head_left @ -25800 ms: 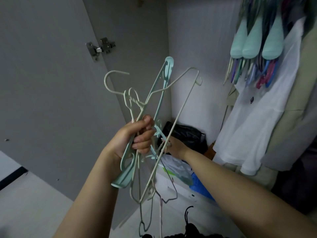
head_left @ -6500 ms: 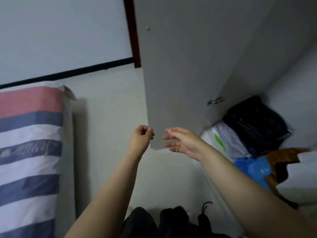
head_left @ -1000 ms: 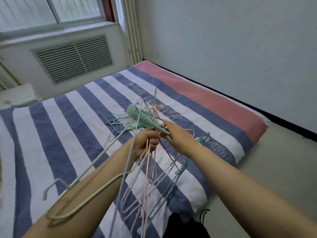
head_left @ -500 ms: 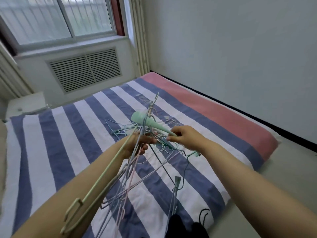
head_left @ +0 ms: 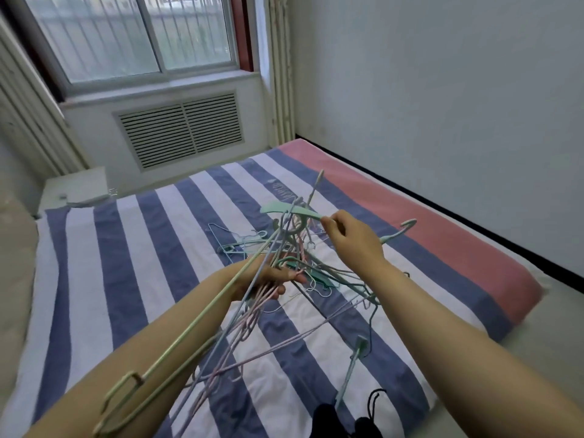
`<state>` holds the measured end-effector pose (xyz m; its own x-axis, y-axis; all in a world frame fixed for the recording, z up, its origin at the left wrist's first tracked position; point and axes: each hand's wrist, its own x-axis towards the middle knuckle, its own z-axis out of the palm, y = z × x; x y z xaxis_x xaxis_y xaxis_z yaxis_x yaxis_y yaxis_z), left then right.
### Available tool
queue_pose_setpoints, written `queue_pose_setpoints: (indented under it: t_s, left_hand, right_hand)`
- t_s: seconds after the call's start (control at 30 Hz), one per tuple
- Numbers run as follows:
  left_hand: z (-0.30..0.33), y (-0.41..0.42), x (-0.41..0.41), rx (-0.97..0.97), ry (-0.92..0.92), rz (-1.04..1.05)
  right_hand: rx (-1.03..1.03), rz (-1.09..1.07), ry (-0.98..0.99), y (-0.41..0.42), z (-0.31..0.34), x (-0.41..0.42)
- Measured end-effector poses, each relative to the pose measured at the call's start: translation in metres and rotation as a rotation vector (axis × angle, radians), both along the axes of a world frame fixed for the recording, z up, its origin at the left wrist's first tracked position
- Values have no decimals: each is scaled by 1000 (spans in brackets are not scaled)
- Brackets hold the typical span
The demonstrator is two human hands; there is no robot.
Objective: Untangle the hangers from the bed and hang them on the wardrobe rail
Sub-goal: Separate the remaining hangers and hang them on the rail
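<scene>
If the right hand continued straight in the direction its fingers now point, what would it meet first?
The right hand points up-left, pinching the wide mint hanger. Going on, it would probably first push further into the tangled hangers it already touches; beyond those lies the striped bed. Depth is unclear.

Left hand (head_left: 268,278): grips a tangled bundle of hangers (head_left: 252,298) above the bed (head_left: 126,248).
Right hand (head_left: 354,240): raised, pinches one mint-green hanger (head_left: 284,210) at the top of the bundle.
Bed: blue-and-white striped cover, pink edge.
</scene>
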<state>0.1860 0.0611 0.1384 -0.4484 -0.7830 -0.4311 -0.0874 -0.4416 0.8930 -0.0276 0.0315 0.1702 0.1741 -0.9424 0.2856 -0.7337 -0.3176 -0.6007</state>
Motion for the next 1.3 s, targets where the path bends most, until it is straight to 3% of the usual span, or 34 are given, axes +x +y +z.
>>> queue_pose_setpoints:
  t_s: [0.2,0.37,0.6,0.7,0.83,0.97,1.1,1.17,1.3]
  left_hand:
    - [8,-9,-7,-85,114,117]
    - [5,-18,-10,-18,233,180]
    - [16,-35,-24,38,142,377]
    - [14,-46,-20,-74,56,395]
    - [17,-54,-28,-242,-136,510]
    - [18,-68,-31,-223,-5,598]
    - [27,-81,-63,-230,198,641]
    - [30,-89,-79,-236,225,678]
    - [32,-94,-95,-281,209,588]
  right_hand:
    - [-47,-85,48,-16,15,-1]
    - [38,33,-16,-29,12,-10]
    - [195,147,-216,-40,2,-18]
    - [205,95,-336,-46,3,-15]
    - [103,68,-160,-58,15,-10]
    - [235,130,25,-74,17,-25]
    - [483,414,90,-67,7,-20]
    - [467,437,-31,-58,-4,-12]
    - [635,287,-694,-64,-23,-11]
